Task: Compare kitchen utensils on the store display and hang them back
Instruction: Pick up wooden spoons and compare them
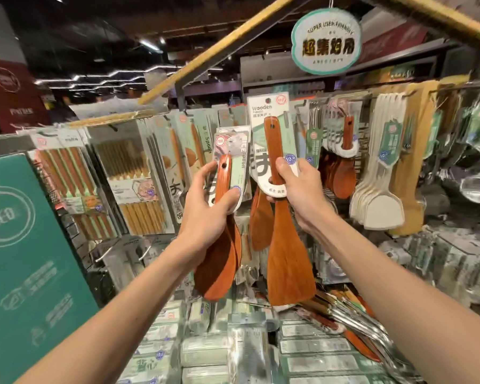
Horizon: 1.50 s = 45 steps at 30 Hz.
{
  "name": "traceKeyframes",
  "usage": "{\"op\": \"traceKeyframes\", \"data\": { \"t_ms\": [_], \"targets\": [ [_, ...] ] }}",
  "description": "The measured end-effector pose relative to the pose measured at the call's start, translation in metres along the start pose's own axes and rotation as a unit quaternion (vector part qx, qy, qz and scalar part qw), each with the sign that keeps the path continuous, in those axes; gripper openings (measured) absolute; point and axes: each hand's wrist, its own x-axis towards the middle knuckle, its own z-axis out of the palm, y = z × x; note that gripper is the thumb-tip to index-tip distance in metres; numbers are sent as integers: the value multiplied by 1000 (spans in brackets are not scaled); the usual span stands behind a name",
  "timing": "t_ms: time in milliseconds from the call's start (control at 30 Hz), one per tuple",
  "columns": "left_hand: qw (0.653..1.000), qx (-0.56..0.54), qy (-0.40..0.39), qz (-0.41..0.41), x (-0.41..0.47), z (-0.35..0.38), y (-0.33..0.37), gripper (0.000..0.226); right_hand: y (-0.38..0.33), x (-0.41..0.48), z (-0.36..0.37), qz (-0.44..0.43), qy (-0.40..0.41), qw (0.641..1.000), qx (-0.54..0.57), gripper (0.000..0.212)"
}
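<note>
Wooden utensils are being held up side by side in the head view, in front of the far display. The person's left hand (pixel 205 214) is gripping a reddish rice spoon (pixel 219 267) by its handle and card, thumb pressing on the front. A second bowl seems to be overlapping behind the spoon, though I cannot tell for sure. The right hand (pixel 299 189) is curling its fingers round the handle of a flat wooden spatula (pixel 288 267), with its backing card (pixel 263 112) standing tall above the fist.

Both pieces are hanging blade-down at much the same height, close together but apart. That looks deliberate, since it lets the shapes and labels be read against each other.

Behind them, more wooden spoons (pixel 344 176) and pale spatulas (pixel 380 200) are hanging from the rail on the right, while chopstick packs (pixel 130 167) are filling the left. An oval sign (pixel 326 41) is dangling overhead, and boxed goods (pixel 205 353) are lying on the near shelf below.

I judge the comparing to be under way, and the hanging back is not yet done. Each card's hole will need lining up with a peg.
</note>
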Motion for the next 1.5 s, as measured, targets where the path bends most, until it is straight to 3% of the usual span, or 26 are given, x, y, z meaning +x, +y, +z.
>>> {"op": "traceKeyframes", "data": {
  "t_ms": [33,100,233,467,633,800,1200,1333,1400,1500],
  "targets": [
    [1000,-2,2,-3,3,1,0,52,13,13,0,1,-14,1000,5,114],
    [1000,-2,7,-3,6,4,1,52,14,18,0,12,-16,1000,16,112],
    [1000,18,19,-5,10,10,2,55,-12,3,6,23,5,1000,8,56],
    [998,46,46,-10,19,22,4,52,-24,13,10,52,-4,998,35,16],
    [998,43,45,-19,26,31,-3,55,-13,31,17,55,-11,998,-14,23],
    [998,28,47,-38,31,34,-14,56,3,54,22,104,-40,991,-80,55],
    [999,25,3,-26,16,25,-32,59,21,46,26,88,1,964,-251,47],
    [999,7,-16,-43,4,14,-41,57,14,-7,9,91,-12,967,-237,56],
    [997,-20,-37,-57,-6,12,-47,57,6,-42,-1,121,-84,976,-158,56],
    [994,-41,-83,-61,-26,22,-53,58,-2,-94,-15,198,-193,960,-41,55]
  ]
}}
